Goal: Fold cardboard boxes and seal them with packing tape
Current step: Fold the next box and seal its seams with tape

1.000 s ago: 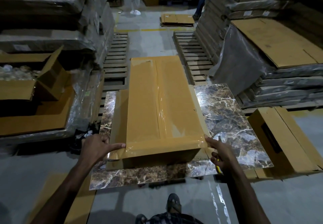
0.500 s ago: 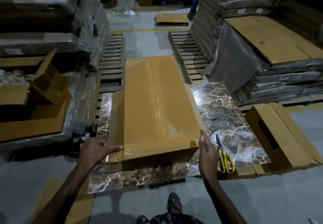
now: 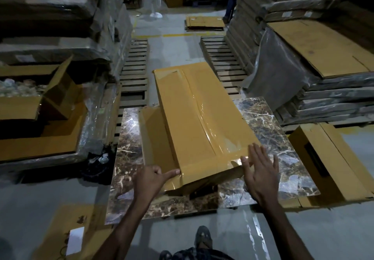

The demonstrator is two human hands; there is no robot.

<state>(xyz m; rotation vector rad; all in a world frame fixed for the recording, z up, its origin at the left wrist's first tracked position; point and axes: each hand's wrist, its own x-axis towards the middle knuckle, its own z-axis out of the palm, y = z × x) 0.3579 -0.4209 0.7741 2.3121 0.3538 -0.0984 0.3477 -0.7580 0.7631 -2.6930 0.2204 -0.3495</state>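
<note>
While the long cardboard box (image 3: 192, 118) lay slanted across the marble slab (image 3: 279, 138), its far end reached out past the slab's far edge, over the wooden pallets (image 3: 133, 73). Its near end sat close to the slab's near edge and looked slightly lifted, with a dark gap showing beneath it. Glossy packing tape (image 3: 204, 126) ran lengthwise down the middle of the box's top, and another band crossed the near end. A flat cardboard panel (image 3: 153, 136) showed just beside the box on its left, toward the slab's left edge.

The left hand (image 3: 151, 179) held the box's near left corner, its fingers curled and its thumb lying straight along the taped near edge. Whether those fingers reached under the box could not be told. The right hand (image 3: 263, 172) was spread wide with straight fingers at the box's near right corner, its thumb touching the taped edge, and it gripped nothing.

Another closed carton (image 3: 327, 162) lay just off the slab's right edge. An open carton (image 3: 40, 97) sat well off to the left, and a stack of flattened cardboard (image 3: 204, 23) lay on the floor far beyond. A sandalled foot (image 3: 203, 237) stood on the floor near the slab's near edge.
</note>
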